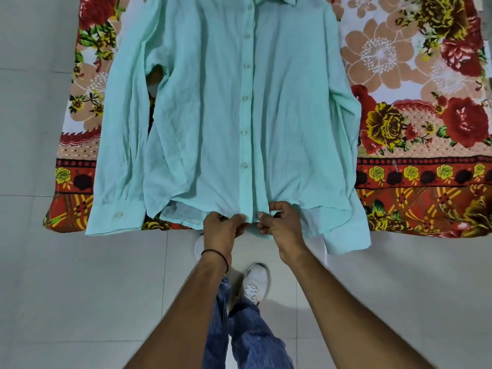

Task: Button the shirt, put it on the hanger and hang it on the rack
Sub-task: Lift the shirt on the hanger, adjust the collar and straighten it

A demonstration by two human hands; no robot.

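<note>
Found shirt (213, 102) laid flat, front up, on floral sheet (415, 123): collar at far end, hem at near edge. Noted sleeves lying alongside the body, left cuff (114, 219) at the sheet's near edge and right cuff (346, 235) hanging just past it over tiled floor (80, 288).

Counted six buttons (245, 98) down the placket, apparently fastened, with the front lying closed from collar to the lowest one visible.

Observed left hand (222, 230) and right hand (279, 225) close together at the near end of the placket, fingers curled, each pinching hem fabric between thumb and fingertips. Cannot confirm a last button between them, the spot being hidden by fingers. Saw no hanger and no rack in view.

Judged step in hand: closing or checking the bottom of the placket, with buttoning near complete and hanging not yet begun.

Risks recorded:
- Mismatching button and hole at the hem, through thin cloth bunching under the pinch. Likely result: uneven hem.
- Dragging the garment nearward off the sheet onto the floor, through too firm a pull on the hem, with one cuff already past the edge.
- Leaving the collar button unchecked, as it lies at the frame's far limit.
- Fresh creasing from gathering fabric at the pinch.
</note>
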